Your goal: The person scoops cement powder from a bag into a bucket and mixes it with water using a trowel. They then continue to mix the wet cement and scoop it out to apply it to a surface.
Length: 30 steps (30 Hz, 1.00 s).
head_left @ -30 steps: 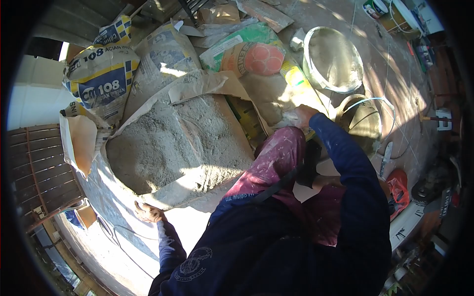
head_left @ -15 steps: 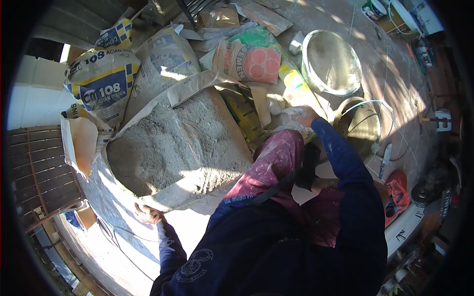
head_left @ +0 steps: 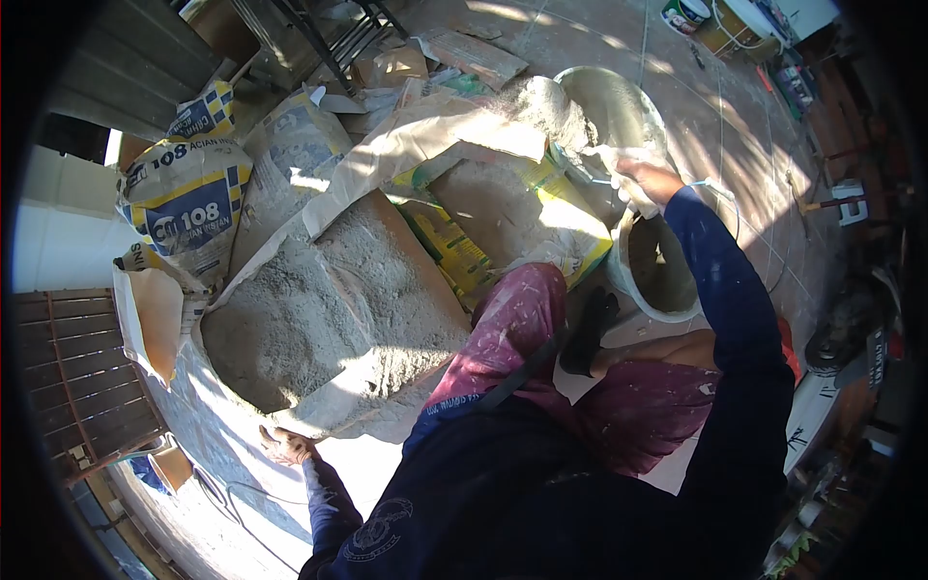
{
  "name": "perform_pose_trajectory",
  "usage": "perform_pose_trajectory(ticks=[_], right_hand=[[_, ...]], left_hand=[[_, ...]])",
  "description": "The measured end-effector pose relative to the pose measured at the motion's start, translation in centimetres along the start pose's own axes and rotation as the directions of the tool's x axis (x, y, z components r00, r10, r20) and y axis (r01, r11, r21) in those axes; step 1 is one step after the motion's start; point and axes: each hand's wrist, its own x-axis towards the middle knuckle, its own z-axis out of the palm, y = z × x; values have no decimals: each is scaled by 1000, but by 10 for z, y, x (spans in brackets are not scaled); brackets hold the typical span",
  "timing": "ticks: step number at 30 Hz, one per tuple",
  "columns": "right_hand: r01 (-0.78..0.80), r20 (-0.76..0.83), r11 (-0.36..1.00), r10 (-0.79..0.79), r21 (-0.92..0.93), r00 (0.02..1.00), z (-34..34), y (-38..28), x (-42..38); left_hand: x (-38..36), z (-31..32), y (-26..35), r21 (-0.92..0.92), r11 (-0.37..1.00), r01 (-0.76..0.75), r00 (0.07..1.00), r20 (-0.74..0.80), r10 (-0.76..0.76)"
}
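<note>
My right hand [head_left: 650,181] is closed around the whitish handle of a scoop [head_left: 607,155] heaped with grey powder [head_left: 546,108]. It is raised between a large round bucket [head_left: 657,121] and an opened yellow-green bag [head_left: 572,224], which holds more powder. A smaller bucket [head_left: 622,263] stands just below that wrist. To the left, my left hand [head_left: 287,447] lies against the lower edge of a torn-open paper bag [head_left: 353,425], its fingers apart. Grey powder [head_left: 319,309] fills this bag.
Printed cement-type sacks [head_left: 198,198] stand at the left beside a slatted panel [head_left: 92,367]. A metal-legged stand [head_left: 333,48] and a board [head_left: 474,56] are at the back. Paint tubs [head_left: 730,29] sit at far right. My bent knee [head_left: 532,290] is close to the bags.
My right hand has risen from the yellow-green bag and moved away toward the large bucket, lifting a loaded scoop. My left hand remains at the paper bag's edge. The camera view has shifted slightly.
</note>
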Motion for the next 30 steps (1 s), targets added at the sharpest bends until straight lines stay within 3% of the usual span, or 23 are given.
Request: perform_pose_trajectory(ticks=[2, 5, 6, 7, 8, 9, 10, 11, 13, 14, 15, 16, 17, 19, 22, 23, 25, 28, 29, 30], right_hand=[[-42, -36, 984, 36, -173, 999, -22, -17, -12], [162, -156, 885, -251, -436, 955, -51, 11, 23], [154, -178, 798, -311, -583, 934, -54, 15, 37], [129, -191, 689, -368, -713, 910, -56, 20, 51], [91, -192, 561, -425, -823, 885, -55, 26, 61], [54, -233, 531, -459, -846, 857, -52, 35, 65], [19, -267, 499, -496, -867, 827, -47, 43, 70], [-3, -279, 480, -504, -877, 817, -44, 41, 73], [-38, -286, 456, -491, -889, 823, -40, 31, 75], [-43, -275, 444, -473, -895, 837, -40, 27, 76], [-48, -264, 432, -456, -900, 850, -41, 24, 78], [-49, -251, 418, -444, -907, 860, -44, 25, 82], [-50, -237, 401, -433, -915, 870, -48, 25, 86], [-51, -254, 433, -425, -900, 869, -49, 25, 80], [-42, -320, 534, -440, -845, 839, -45, 13, 51], [-68, -318, 563, -359, -824, 878, -49, 10, 46], [-73, -299, 542, -343, -838, 891, -53, 10, 38], [1, -272, 554, -410, -832, 870, -63, 18, 24], [11, -273, 552, -429, -834, 861, -65, 19, 20], [18, -274, 549, -446, -836, 852, -66, 21, 16]], left_hand=[[2, -6, 7, 45, 999, -11, 999, 53, 8], [14, 2, 17, 174, 985, 5, 997, 81, -20], [5, -24, 85, 142, 990, -23, 995, 100, 9], [-6, -34, 135, -51, 975, -216, 976, 11, 217], [-18, -49, 200, -313, 871, -379, 922, -53, 382], [-29, -59, 258, -491, 744, -453, 873, -77, 481], [-39, -53, 301, -661, 645, -384, 860, -2, 510], [-56, -49, 347, -876, 421, -234, 792, 79, 605], [-100, -57, 437, -926, 356, 125, 514, 367, 775], [-121, -37, 467, -916, 390, 99, 347, 399, 849], [-150, -21, 495, -884, 388, 259, 197, 442, 875], [-177, 14, 519, -831, 457, 316, 16, 486, 874], [-200, 10, 551, -695, 600, 396, -150, 596, 789], [-249, 43, 602, -301, 732, 612, -340, 735, 586], [-316, 75, 661, -172, 686, 707, -213, 873, 438], [-326, 93, 672, -183, 654, 734, -224, 844, 487], [-343, 123, 685, -190, 586, 788, -235, 787, 571], [-342, 127, 707, -260, 698, 667, -199, 841, 503], [-333, 100, 718, -305, 684, 663, -132, 852, 507], [-324, 102, 730, -294, 691, 660, -185, 828, 529]])
